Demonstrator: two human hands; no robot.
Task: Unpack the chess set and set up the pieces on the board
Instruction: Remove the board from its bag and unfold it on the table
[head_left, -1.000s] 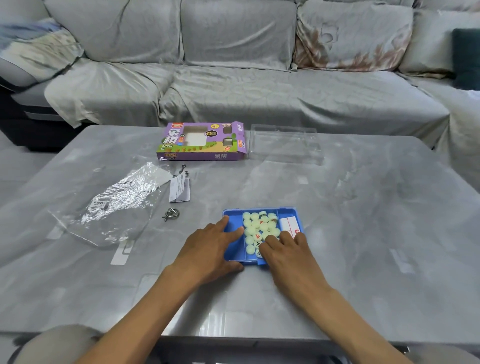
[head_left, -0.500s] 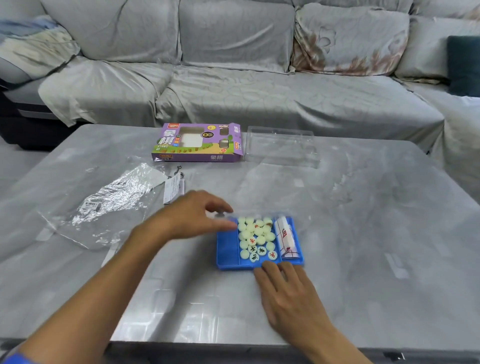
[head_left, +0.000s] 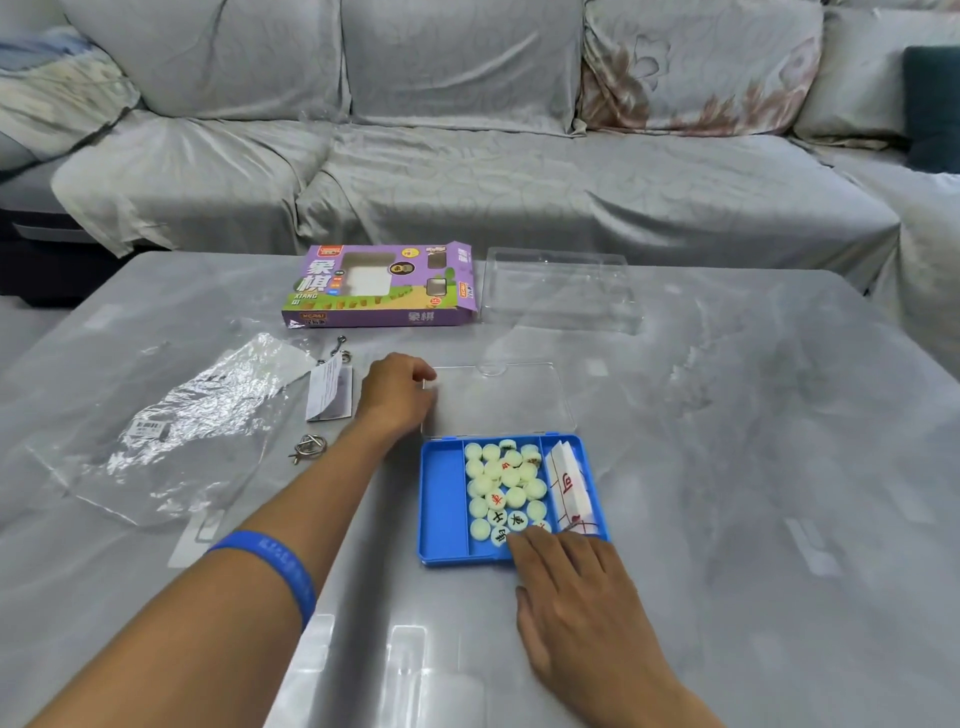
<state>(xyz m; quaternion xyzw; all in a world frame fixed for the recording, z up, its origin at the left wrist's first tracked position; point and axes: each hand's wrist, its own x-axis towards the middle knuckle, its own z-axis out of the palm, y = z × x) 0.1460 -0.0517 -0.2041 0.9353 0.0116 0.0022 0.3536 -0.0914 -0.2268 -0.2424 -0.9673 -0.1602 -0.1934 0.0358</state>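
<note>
A blue plastic case (head_left: 441, 499) lies open on the grey table (head_left: 727, 467). Its middle compartment holds several pale round chess pieces (head_left: 506, 486) marked in red or black. A folded paper board (head_left: 571, 486) with red lines fills the right compartment; the left compartment is bare. The clear hinged lid (head_left: 501, 400) lies flat on the table behind the case. My left hand (head_left: 397, 397) grips the lid's left edge. My right hand (head_left: 574, 587) rests flat at the case's near right corner, fingertips touching the rim.
A purple chess box (head_left: 382, 288) and a clear plastic tray (head_left: 561, 291) sit at the table's far side. Crumpled clear wrap (head_left: 171, 426), a paper tag (head_left: 330, 389) and small metal wire puzzles (head_left: 309, 447) lie to the left. A grey sofa (head_left: 467, 156) stands behind.
My left hand swung the clear lid up from the case and laid it flat behind. My right hand slid back to the case's near edge.
</note>
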